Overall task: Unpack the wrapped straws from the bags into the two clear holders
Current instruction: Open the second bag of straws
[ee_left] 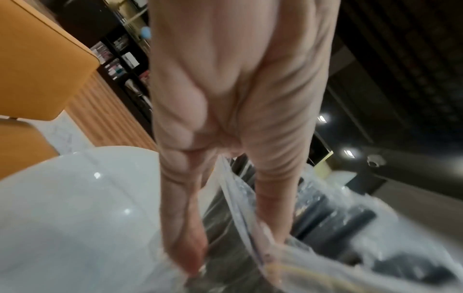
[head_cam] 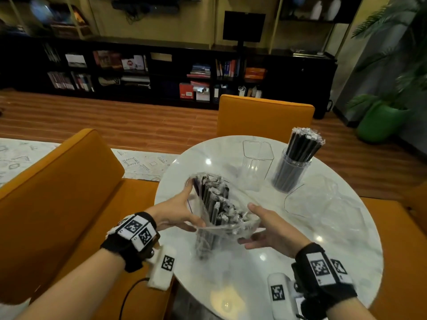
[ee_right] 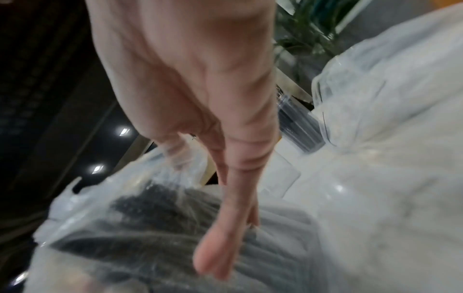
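Bag point(head_cam: 231, 227): clear, crinkled, mouth open, packed with black wrapped straws point(head_cam: 215, 200); left hand point(head_cam: 175, 211) and right hand point(head_cam: 275, 229) hold its rim.

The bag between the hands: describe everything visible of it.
The bag is thin, clear, crinkled plastic with its mouth pulled open. It stands roughly upright, and its base appears to rest on the white marble table. It is packed with dark straws in shiny wrappers, ends up. The left hand holds the left rim between thumb and fingers. The right hand holds the right rim likewise, fingers beneath.
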The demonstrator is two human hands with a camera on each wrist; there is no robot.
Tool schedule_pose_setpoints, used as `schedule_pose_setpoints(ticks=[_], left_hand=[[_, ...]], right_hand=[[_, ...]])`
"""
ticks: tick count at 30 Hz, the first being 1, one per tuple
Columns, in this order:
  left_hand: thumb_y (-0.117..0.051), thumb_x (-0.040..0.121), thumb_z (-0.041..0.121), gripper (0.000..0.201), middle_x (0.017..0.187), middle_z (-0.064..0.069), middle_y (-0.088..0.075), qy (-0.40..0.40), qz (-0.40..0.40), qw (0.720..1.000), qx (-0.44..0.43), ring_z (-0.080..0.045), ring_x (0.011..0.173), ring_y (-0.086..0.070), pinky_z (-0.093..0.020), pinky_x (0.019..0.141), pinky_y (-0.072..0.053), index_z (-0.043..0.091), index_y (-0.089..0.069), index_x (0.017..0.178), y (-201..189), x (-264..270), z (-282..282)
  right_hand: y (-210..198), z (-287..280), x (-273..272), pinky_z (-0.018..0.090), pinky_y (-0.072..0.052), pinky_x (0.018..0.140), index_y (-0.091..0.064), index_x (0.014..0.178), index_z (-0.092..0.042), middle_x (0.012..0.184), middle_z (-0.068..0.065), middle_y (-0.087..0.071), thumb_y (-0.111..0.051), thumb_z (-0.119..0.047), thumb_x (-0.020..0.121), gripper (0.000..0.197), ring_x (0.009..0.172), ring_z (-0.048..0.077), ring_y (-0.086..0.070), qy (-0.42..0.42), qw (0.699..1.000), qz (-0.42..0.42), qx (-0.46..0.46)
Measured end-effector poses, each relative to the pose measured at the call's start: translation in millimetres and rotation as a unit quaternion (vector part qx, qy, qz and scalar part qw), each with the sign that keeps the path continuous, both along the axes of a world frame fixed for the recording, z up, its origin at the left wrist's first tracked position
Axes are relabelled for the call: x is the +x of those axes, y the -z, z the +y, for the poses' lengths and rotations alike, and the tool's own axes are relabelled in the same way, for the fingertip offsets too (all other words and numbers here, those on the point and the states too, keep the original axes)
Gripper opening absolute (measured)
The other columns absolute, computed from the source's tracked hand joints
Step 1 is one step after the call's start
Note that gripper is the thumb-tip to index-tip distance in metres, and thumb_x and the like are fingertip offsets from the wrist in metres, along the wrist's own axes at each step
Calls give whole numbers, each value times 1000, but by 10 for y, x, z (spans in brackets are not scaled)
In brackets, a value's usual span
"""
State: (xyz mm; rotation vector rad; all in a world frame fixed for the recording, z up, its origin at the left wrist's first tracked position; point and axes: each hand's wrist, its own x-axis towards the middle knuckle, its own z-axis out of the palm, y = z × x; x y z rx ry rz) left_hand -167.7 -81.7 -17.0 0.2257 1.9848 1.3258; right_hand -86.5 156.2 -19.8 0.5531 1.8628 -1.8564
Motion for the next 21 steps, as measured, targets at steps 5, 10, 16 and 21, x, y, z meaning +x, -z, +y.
schedule_pose_setpoints(ticks=[5,10,16,21], left_hand=[[-83,70,6,125,164,2,-3,13,126,989,-73,-20,146,-22,-30,113,-26,29,5,155,145,-4,-5],[-83,67,15,134,161,8,4,-10,122,992,-29,-30,141,-28,-40,101,-49,40,21,149,215,93,95],[-96,49,23,154,158,11,-12,-58,61,992,94,-33,138,-36,-51,104,-45,54,22,142,215,129,246],[-86,63,-3,139,150,4,-34,-107,48,977,177,-21,110,-64,-36,87,-56,46,12,149,157,39,189]], right_hand=[[-21,-31,-37,33,-62,65,-56,115,9,111,38,-61,-44,-9,101,26,82,39,-73,140,975,54,-165],[-51,-179,29,38,-61,83,-51,123,4,113,23,-63,-54,-24,98,38,93,32,-70,165,964,88,-188],[-186,-247,52,56,-55,86,-36,133,-31,115,18,-65,-51,-2,90,54,96,41,-67,39,990,96,-97],[-243,-6,72,33,-58,75,-60,122,-14,106,10,-72,-50,4,89,39,85,24,-71,81,970,159,-165]])
